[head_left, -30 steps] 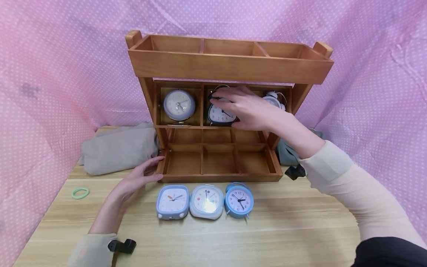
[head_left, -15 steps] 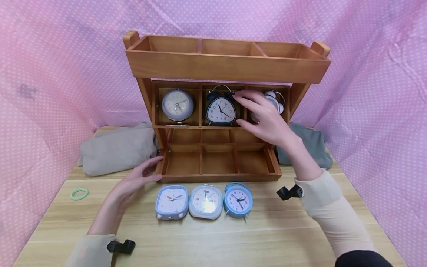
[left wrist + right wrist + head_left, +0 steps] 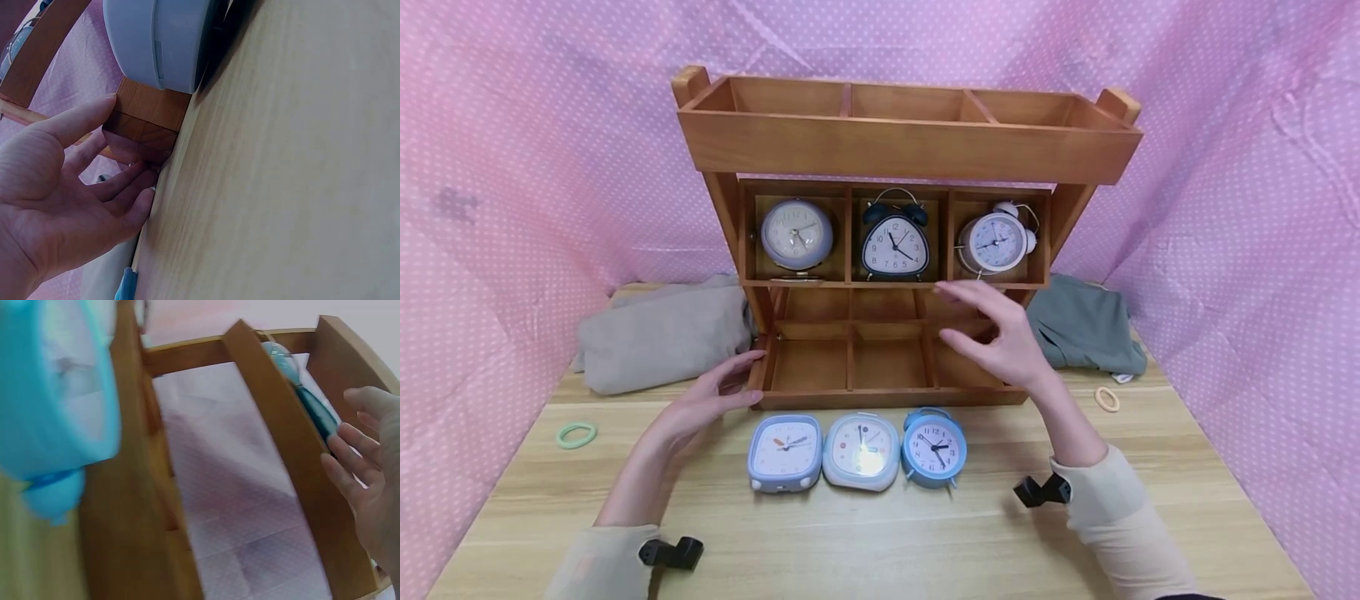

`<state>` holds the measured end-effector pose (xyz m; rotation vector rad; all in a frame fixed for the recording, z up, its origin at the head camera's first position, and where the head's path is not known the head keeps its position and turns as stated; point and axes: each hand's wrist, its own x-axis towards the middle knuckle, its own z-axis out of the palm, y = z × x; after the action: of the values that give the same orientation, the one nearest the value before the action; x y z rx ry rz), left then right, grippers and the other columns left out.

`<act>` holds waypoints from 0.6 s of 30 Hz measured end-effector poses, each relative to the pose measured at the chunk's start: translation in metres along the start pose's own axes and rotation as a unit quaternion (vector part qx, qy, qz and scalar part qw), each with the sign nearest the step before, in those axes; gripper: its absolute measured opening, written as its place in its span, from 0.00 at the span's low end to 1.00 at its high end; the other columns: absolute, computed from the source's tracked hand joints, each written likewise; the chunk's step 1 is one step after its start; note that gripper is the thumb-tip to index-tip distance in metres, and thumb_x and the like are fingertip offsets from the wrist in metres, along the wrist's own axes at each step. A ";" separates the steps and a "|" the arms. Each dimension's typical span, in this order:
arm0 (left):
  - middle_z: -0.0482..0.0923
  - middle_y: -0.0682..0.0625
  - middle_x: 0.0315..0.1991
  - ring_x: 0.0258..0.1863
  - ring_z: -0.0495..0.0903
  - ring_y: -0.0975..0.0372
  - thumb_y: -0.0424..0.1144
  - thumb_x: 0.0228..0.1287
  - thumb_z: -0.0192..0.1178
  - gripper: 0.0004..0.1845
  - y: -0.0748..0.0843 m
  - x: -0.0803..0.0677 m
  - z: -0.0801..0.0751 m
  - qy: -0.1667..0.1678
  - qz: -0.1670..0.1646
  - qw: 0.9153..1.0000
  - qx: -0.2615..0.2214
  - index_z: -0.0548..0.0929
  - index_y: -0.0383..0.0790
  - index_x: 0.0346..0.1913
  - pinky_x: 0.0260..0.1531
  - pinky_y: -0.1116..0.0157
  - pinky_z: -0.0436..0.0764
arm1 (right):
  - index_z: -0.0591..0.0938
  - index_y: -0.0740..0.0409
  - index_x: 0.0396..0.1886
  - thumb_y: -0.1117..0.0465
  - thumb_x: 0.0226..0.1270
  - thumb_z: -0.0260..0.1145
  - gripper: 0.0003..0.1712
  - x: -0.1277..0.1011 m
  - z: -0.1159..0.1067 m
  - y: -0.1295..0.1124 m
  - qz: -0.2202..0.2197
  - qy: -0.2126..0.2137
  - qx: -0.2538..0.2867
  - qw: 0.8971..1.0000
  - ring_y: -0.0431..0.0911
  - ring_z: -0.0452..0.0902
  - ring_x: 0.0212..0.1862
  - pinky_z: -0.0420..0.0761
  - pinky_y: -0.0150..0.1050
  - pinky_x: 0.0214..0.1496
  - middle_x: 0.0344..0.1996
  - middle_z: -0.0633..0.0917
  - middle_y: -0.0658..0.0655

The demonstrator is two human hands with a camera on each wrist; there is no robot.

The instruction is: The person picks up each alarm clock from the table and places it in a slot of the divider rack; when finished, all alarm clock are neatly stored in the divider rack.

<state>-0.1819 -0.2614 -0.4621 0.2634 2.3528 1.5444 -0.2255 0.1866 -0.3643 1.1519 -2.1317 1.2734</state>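
Note:
My left hand [image 3: 711, 400] touches the left end of the brown wooden shelf's [image 3: 895, 398] bottom tray with its fingertips; the left wrist view shows the thumb against the wooden corner [image 3: 140, 122]. My right hand [image 3: 1000, 337] holds nothing, fingers apart, in front of the shelf's right side. Behind it, the middle tier carries a round lavender clock [image 3: 796, 235], a dark blue twin-bell alarm clock [image 3: 895, 246] and a white twin-bell alarm clock [image 3: 996, 243], tilted, one per compartment. Before the shelf lie a periwinkle square clock [image 3: 786, 452], a pale blue-white clock [image 3: 861, 450] and a blue alarm clock [image 3: 934, 448].
A grey cloth [image 3: 666, 337] lies left of the shelf, a dark green cloth [image 3: 1086, 323] right of it. A green ring [image 3: 576, 435] and a beige ring [image 3: 1107, 399] lie on the wooden table [image 3: 850, 550]. Pink dotted fabric [image 3: 512, 167] hangs behind.
My right hand has drawn back from the dark blue clock, moving right and down toward me, and the middle-tier clocks now show fully. My left hand stays at the shelf's end.

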 end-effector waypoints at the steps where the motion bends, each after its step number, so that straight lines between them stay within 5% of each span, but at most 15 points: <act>1: 0.49 0.35 0.82 0.81 0.49 0.36 0.44 0.71 0.65 0.40 0.000 0.000 0.000 0.000 0.000 1.000 0.000 0.59 0.46 0.81 0.77 0.33 0.52 | 0.80 0.59 0.67 0.74 0.55 0.76 0.36 -0.005 0.002 0.001 0.019 -0.020 0.014 1.000 0.44 0.81 0.61 0.80 0.32 0.66 0.59 0.85 0.61; 7: 0.49 0.35 0.82 0.81 0.50 0.37 0.44 0.71 0.65 0.40 0.001 0.001 -0.001 0.001 0.001 1.000 0.001 0.59 0.46 0.80 0.77 0.34 0.54 | 0.75 0.51 0.73 0.67 0.59 0.77 0.41 -0.029 0.004 0.002 0.096 -0.140 0.043 0.985 0.47 0.82 0.60 0.83 0.45 0.65 0.60 0.85 0.56; 14: 0.49 0.35 0.82 0.80 0.51 0.37 0.44 0.71 0.65 0.40 0.001 0.001 0.000 0.000 -0.005 1.000 -0.001 0.59 0.46 0.81 0.77 0.35 0.56 | 0.71 0.46 0.75 0.60 0.60 0.79 0.44 -0.050 0.010 0.004 0.119 -0.245 0.076 0.959 0.50 0.81 0.61 0.83 0.50 0.64 0.62 0.83 0.52; 18: 0.49 0.35 0.83 0.81 0.50 0.37 0.44 0.71 0.65 0.40 0.001 0.001 0.000 0.000 -0.006 1.000 -0.002 0.59 0.47 0.81 0.77 0.34 0.54 | 0.69 0.48 0.77 0.58 0.59 0.80 0.47 -0.059 0.016 0.002 0.121 -0.296 0.083 0.944 0.54 0.80 0.63 0.82 0.48 0.67 0.65 0.81 0.57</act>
<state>-0.1828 -0.2603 -0.4612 0.2477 2.3466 1.5425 -0.1921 0.1993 -0.4139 1.5340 -2.7085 1.3536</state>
